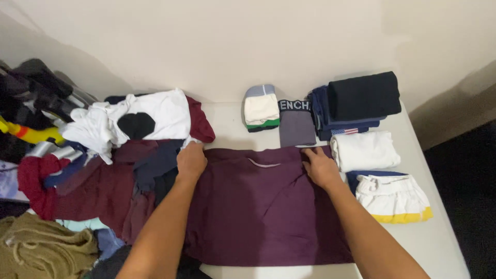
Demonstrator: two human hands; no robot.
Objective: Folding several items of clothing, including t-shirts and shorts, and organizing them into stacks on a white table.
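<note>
while the maroon t-shirt (258, 206) lies flat across the middle of the white surface (439, 243), its collar points away from the person toward the wall, so its long axis runs from the near edge to the far edge. the left hand (191, 161) presses on the shirt's far left shoulder corner, fingers curled down over the cloth. the right hand (321, 166) lies on the far right shoulder, fingers spread flat on the fabric, clasping nothing. just left of the shirt a heap of unfolded clothes (108, 155) touches it. beyond the collar sit folded underwear (262, 108), a dark folded stack (356, 103) and a folded white garment (364, 150).
</note>
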